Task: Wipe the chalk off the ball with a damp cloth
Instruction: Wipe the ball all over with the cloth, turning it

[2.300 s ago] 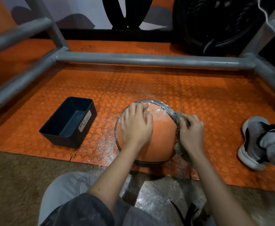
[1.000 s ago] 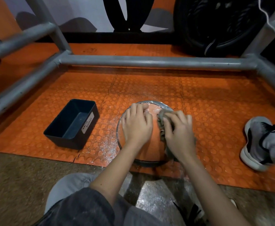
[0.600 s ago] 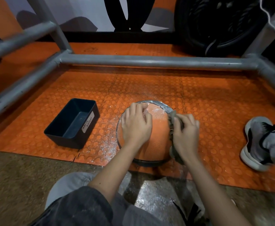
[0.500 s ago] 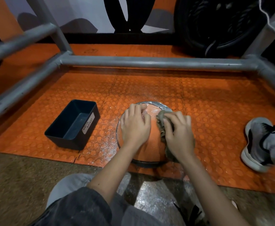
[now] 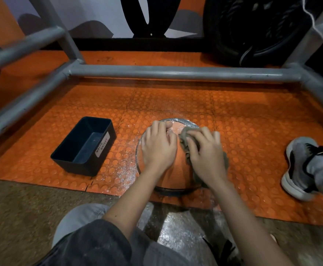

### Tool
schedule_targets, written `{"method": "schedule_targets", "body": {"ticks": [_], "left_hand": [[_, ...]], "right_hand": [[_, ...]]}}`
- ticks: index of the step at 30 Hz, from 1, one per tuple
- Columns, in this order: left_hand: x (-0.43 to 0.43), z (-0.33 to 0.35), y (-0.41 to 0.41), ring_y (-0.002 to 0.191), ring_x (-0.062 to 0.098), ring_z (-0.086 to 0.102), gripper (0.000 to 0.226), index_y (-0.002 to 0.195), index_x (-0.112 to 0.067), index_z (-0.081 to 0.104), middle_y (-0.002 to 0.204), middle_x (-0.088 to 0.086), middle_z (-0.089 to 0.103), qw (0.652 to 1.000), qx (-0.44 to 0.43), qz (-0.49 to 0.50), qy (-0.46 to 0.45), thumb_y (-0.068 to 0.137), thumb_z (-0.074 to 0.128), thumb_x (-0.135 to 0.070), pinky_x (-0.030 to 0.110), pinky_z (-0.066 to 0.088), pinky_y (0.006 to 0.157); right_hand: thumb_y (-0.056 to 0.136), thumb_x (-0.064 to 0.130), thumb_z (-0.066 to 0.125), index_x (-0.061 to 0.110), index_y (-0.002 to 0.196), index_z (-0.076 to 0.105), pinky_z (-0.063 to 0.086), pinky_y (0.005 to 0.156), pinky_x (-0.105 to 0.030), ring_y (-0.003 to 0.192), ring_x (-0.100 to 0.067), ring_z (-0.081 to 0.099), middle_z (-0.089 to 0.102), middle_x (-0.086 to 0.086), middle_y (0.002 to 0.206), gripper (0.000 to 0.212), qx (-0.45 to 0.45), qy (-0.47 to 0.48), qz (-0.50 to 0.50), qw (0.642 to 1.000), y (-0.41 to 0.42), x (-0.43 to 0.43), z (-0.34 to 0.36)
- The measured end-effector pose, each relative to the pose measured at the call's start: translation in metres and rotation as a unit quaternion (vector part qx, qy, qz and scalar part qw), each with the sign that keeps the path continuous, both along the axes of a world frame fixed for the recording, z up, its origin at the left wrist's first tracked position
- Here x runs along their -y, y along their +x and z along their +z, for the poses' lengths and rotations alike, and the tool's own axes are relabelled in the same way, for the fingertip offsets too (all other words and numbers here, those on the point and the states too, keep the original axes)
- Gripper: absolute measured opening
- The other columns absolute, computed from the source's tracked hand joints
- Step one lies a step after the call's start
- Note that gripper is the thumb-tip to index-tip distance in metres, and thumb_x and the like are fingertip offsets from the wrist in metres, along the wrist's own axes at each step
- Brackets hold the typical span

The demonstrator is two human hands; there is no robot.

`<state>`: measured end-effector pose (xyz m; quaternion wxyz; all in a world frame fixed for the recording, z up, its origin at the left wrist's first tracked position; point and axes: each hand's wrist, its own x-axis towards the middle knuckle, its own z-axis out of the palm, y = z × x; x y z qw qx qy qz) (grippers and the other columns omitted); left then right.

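An orange ball (image 5: 176, 175) sits in a round metal ring (image 5: 190, 124) on the orange studded mat. White chalk still shows near the ball's top between my hands. My left hand (image 5: 159, 146) lies spread over the ball's left side, fingers bent over its curve. My right hand (image 5: 206, 156) presses a crumpled grey cloth (image 5: 184, 140) against the ball's top right, fingers curled into the cloth. Most of the ball is hidden under both hands.
A dark bin labelled "waste basket" (image 5: 84, 145) stands left of the ball, with chalk dust (image 5: 125, 169) scattered between them. A grey metal frame bar (image 5: 176, 72) crosses behind. A shoe (image 5: 300, 167) lies at the right. My knee (image 5: 91, 237) is at the bottom.
My right hand has rubbed the cloth back and forth, from the ball's right edge to its top centre. My left hand has stayed on the ball's left side.
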<state>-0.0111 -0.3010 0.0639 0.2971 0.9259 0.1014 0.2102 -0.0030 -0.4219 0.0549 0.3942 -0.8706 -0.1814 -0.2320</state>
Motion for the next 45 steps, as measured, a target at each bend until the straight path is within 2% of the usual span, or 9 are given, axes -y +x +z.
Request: {"method": "schedule_targets", "body": {"ticks": [8, 16, 19, 23, 27, 31, 39, 42, 45], "left_hand": [[0.003, -0.001, -0.004, 0.109, 0.014, 0.044, 0.038, 0.111, -0.021, 0.054, 0.112, -0.007, 0.05, 1.0, 0.0, -0.014, -0.003, 0.087, 0.027, -0.035, 0.036, 0.03, 0.103], [0.0, -0.002, 0.0, 0.112, 0.014, 0.044, 0.039, 0.111, -0.022, 0.054, 0.115, -0.007, 0.051, 1.0, -0.003, -0.007, -0.013, 0.086, 0.027, -0.036, 0.037, 0.03, 0.102], [-0.004, -0.005, -0.001, 0.109, 0.012, 0.044, 0.037, 0.11, -0.022, 0.054, 0.112, -0.009, 0.051, 1.0, 0.007, -0.012, -0.026, 0.087, 0.028, -0.035, 0.035, 0.031, 0.1], [-0.002, -0.004, -0.002, 0.109, 0.013, 0.044, 0.038, 0.11, -0.022, 0.055, 0.113, -0.008, 0.051, 1.0, 0.008, -0.009, -0.02, 0.087, 0.028, -0.034, 0.036, 0.031, 0.1], [0.0, -0.001, -0.001, 0.111, 0.014, 0.043, 0.04, 0.112, -0.022, 0.054, 0.115, -0.007, 0.051, 1.0, -0.002, -0.011, -0.001, 0.086, 0.027, -0.034, 0.036, 0.029, 0.102], [-0.003, -0.003, -0.001, 0.11, 0.016, 0.045, 0.038, 0.111, -0.021, 0.055, 0.114, -0.006, 0.052, 1.0, 0.005, -0.004, -0.009, 0.086, 0.028, -0.033, 0.039, 0.031, 0.102], [0.002, -0.001, -0.002, 0.111, 0.014, 0.043, 0.039, 0.111, -0.022, 0.055, 0.114, -0.008, 0.052, 1.0, 0.009, -0.023, -0.003, 0.087, 0.027, -0.036, 0.037, 0.03, 0.102], [0.008, 0.0, -0.003, 0.108, 0.017, 0.046, 0.039, 0.108, -0.021, 0.057, 0.111, -0.006, 0.054, 0.999, 0.03, -0.02, 0.01, 0.086, 0.029, -0.034, 0.038, 0.032, 0.099], [0.009, 0.002, -0.001, 0.109, 0.017, 0.045, 0.039, 0.109, -0.02, 0.057, 0.113, -0.006, 0.054, 1.0, 0.019, -0.014, 0.013, 0.085, 0.03, -0.034, 0.037, 0.03, 0.1]], "right_hand": [[0.095, 0.008, 0.051, -0.001, 0.103, 0.068, 0.036, 0.087, -0.038, 0.094, -0.037, 0.054, 0.059, -0.009, 0.092, 0.021, -0.137, 0.095, -0.095, 0.981, 0.027, 0.049, -0.04], [0.093, 0.024, 0.048, 0.014, 0.101, 0.068, 0.03, 0.076, -0.026, 0.088, -0.02, 0.042, 0.061, 0.005, 0.1, 0.024, 0.001, 0.001, -0.01, 1.0, 0.001, 0.005, 0.0], [0.094, 0.019, 0.048, 0.008, 0.103, 0.068, 0.027, 0.076, -0.018, 0.092, -0.027, 0.05, 0.062, -0.004, 0.1, 0.025, -0.038, 0.052, -0.047, 0.997, 0.018, 0.022, -0.018], [0.095, 0.007, 0.05, 0.0, 0.109, 0.067, 0.036, 0.089, -0.037, 0.098, -0.037, 0.054, 0.062, -0.014, 0.1, 0.022, -0.146, 0.116, -0.098, 0.977, 0.026, 0.045, -0.043], [0.093, 0.013, 0.049, 0.006, 0.101, 0.069, 0.022, 0.076, -0.02, 0.09, -0.031, 0.05, 0.063, -0.007, 0.098, 0.022, -0.066, 0.087, -0.111, 0.988, 0.007, 0.022, -0.026], [0.091, 0.022, 0.048, 0.013, 0.101, 0.069, 0.033, 0.077, -0.031, 0.086, -0.018, 0.039, 0.063, 0.003, 0.101, 0.025, 0.002, 0.001, -0.035, 0.999, 0.002, -0.001, 0.0], [0.095, 0.009, 0.05, 0.0, 0.108, 0.067, 0.035, 0.093, -0.035, 0.102, -0.038, 0.053, 0.062, -0.013, 0.103, 0.023, -0.151, 0.127, -0.109, 0.974, 0.029, 0.037, -0.03], [0.094, 0.011, 0.051, 0.006, 0.101, 0.069, 0.026, 0.083, -0.015, 0.097, -0.035, 0.051, 0.063, -0.009, 0.102, 0.02, -0.1, 0.103, -0.126, 0.982, 0.015, 0.021, -0.018], [0.092, 0.016, 0.055, 0.013, 0.098, 0.07, 0.03, 0.082, -0.027, 0.091, -0.025, 0.043, 0.063, 0.001, 0.101, 0.017, -0.034, 0.034, -0.064, 0.997, 0.004, 0.001, 0.001]]}}
